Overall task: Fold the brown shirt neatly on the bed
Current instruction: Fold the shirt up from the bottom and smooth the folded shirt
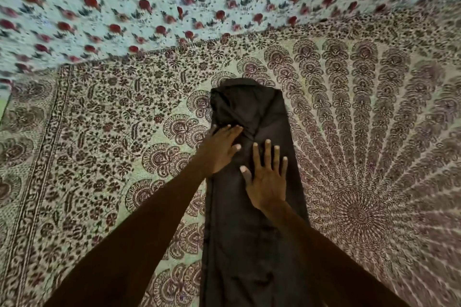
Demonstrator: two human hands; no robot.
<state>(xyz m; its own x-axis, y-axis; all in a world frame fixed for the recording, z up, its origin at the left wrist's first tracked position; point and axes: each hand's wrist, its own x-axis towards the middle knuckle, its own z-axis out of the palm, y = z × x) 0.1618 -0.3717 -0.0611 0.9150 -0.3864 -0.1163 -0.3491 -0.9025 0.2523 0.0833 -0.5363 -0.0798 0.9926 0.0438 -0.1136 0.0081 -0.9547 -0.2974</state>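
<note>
While both palms lie spread flat on it, brown shirt (252, 219) sits as a long narrow strip on the bedspread (99, 132). Left hand (219, 149) and right hand (268, 179) grip nothing. Soft, light, limp: likely best pinched at the far corners.

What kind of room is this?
Probably a bedroom: a patterned bedspread covers a wide soft surface, another floral sheet lies beyond it, and a brown shirt is being folded there.

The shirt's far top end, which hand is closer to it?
Left. The left hand lies flat higher up the brown shirt, nearer its top; the right hand presses lower.
</note>
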